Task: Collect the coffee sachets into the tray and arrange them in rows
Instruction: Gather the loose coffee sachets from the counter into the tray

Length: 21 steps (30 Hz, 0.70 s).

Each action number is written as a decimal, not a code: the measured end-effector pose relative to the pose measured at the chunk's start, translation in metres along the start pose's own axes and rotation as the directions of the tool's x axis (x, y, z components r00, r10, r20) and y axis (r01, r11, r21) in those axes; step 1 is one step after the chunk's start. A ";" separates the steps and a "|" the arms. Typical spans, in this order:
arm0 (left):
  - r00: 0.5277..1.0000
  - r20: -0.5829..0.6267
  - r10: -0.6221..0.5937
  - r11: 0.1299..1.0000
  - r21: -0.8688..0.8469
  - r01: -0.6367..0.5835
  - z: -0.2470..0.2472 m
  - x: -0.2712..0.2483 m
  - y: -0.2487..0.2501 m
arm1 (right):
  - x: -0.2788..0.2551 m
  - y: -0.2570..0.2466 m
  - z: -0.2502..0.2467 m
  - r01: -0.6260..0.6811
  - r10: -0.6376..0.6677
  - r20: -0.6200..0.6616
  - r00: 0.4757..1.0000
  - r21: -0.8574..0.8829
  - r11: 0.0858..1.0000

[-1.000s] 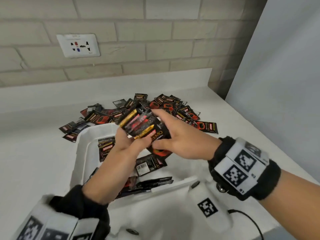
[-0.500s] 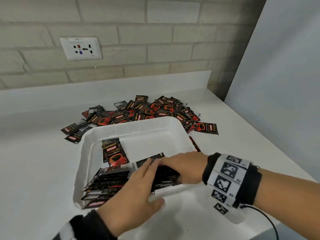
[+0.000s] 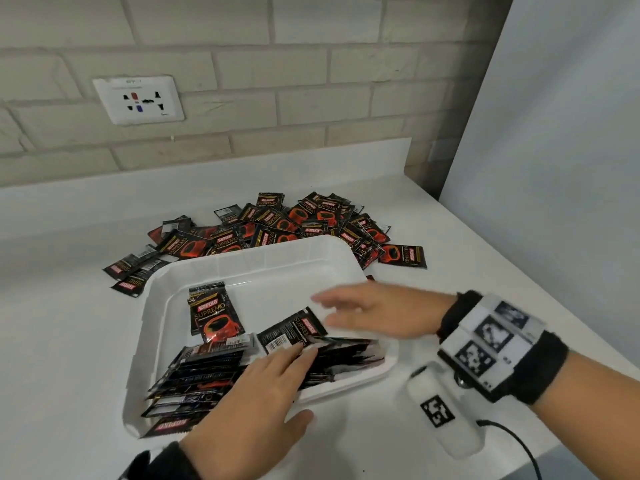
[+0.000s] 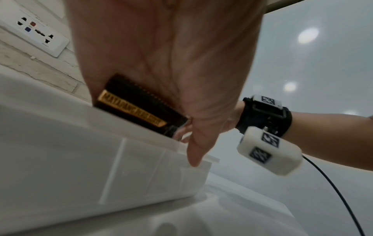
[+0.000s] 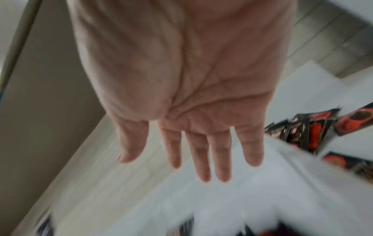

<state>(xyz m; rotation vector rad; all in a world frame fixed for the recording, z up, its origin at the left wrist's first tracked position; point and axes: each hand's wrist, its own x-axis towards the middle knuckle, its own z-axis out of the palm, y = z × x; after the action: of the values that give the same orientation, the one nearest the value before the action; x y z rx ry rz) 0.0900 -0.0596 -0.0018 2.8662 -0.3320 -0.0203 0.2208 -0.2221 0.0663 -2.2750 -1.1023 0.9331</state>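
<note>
- My left hand lies flat, fingers straight, pressing the row of sachets packed on edge along the tray's six o'clock wall; my right hand hovers over the tray's three o'clock side, palm down, fingers spread, holding nothing
- I'd judge the job under halfway; one row stands in the tray, with one sachet lying face up near nine o'clock and another tipped loose on the row; the loose pile at twelve o'clock, beyond the tray, is not yet collected
- The sachets are small, flat, glossy black packets with a red cup printed on them; they look slippery and ready to fan over
</note>
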 end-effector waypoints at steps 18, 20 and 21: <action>0.999 -0.007 -0.052 0.998 0.026 0.052 -0.022 -0.003 0.003 | 0.054 0.095 -0.011 -0.507 0.456 -0.315 0.832 -0.099 0.856; 0.997 -0.071 -0.019 0.999 0.030 0.021 -0.028 -0.002 0.001 | 0.062 0.099 -0.010 -0.465 0.430 -0.306 0.850 -0.050 0.884; 0.996 -0.086 -0.029 0.999 0.027 0.031 -0.032 -0.002 0.001 | 0.064 0.101 -0.010 -0.443 0.421 -0.284 0.862 -0.015 0.896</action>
<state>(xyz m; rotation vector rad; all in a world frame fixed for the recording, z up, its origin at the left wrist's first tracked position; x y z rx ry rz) 0.0893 -0.0523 0.0290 2.8895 -0.2745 0.1029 0.3086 -0.2309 -0.0155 -2.6805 -0.5225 0.7019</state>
